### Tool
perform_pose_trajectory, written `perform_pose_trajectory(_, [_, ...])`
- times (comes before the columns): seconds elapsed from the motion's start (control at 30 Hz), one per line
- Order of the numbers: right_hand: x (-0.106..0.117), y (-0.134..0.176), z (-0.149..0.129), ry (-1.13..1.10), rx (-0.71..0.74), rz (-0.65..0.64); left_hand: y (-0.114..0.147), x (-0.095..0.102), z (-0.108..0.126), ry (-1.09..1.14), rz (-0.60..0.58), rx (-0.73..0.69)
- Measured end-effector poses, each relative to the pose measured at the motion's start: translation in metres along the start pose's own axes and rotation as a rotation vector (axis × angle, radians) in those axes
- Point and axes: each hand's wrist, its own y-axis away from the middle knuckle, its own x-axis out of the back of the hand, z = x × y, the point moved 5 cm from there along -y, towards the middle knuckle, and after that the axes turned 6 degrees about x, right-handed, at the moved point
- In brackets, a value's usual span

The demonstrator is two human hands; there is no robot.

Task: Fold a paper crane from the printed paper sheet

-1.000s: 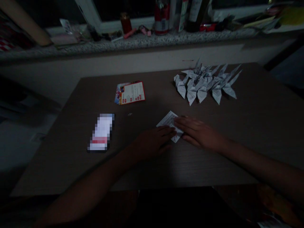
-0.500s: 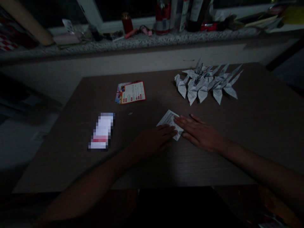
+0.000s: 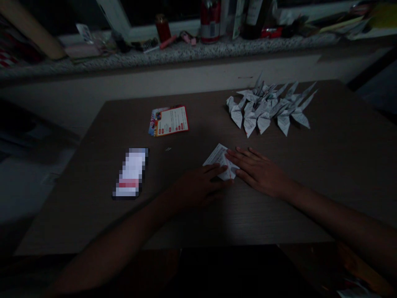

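Note:
A small folded sheet of printed paper [image 3: 218, 156] lies flat on the dark wooden table [image 3: 192, 227], one corner pointing away from me. My left hand [image 3: 206, 184] rests at its near left side, fingers apart, with fingertips on the paper's lower part. From the right, my right hand [image 3: 259, 171] lies flat with its fingers stretched over the paper's right edge. Both hands cover parts of the sheet. Beyond them, at the back right, stands a cluster of several folded paper cranes [image 3: 263, 109] made from similar printed paper.
A lit phone [image 3: 132, 171], its screen pixelated, lies to the left. Behind it is a small stack of printed cards [image 3: 170, 121]. A granite windowsill [image 3: 124, 62] along the back holds a red can [image 3: 210, 20], a dark bottle [image 3: 252, 18] and small clutter.
My left fingers have spread, one fingertip now at the paper's near corner. My right fingers have fanned apart a little. The view has shifted slightly.

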Motion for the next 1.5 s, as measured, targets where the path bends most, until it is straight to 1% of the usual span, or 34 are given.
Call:
perform_pose_trajectory(0.17, [0.003,-0.010,-0.005,0.105,0.023,0.022,0.002,-0.001,0.000,0.000,0.002,-0.023])
perform_pose_trajectory(0.33, [0.006,-0.016,-0.009,0.136,0.033,0.019,0.003,-0.003,0.002,0.003,0.000,-0.031])
perform_pose_trajectory(0.5, [0.007,-0.015,-0.006,0.106,0.038,0.042,0.003,-0.004,0.001,0.036,-0.026,0.032])
perform_pose_trajectory(0.63, [0.007,-0.014,-0.002,0.064,0.043,0.047,0.002,-0.005,0.000,0.048,-0.016,0.053])
perform_pose_trajectory(0.87, [0.009,-0.020,-0.006,0.090,0.037,0.050,0.001,-0.003,-0.001,0.039,0.022,0.040])
perform_pose_trajectory(1.1, [0.006,-0.022,-0.007,0.105,0.008,0.055,0.000,-0.003,-0.001,0.045,0.047,0.031])
perform_pose_trajectory(1.37, [0.007,-0.020,-0.005,0.052,0.023,0.063,0.003,0.002,-0.002,0.064,0.011,-0.043])
perform_pose_trajectory(1.5, [0.006,-0.017,-0.002,0.017,0.022,0.066,0.004,0.001,-0.005,0.063,0.000,-0.041])
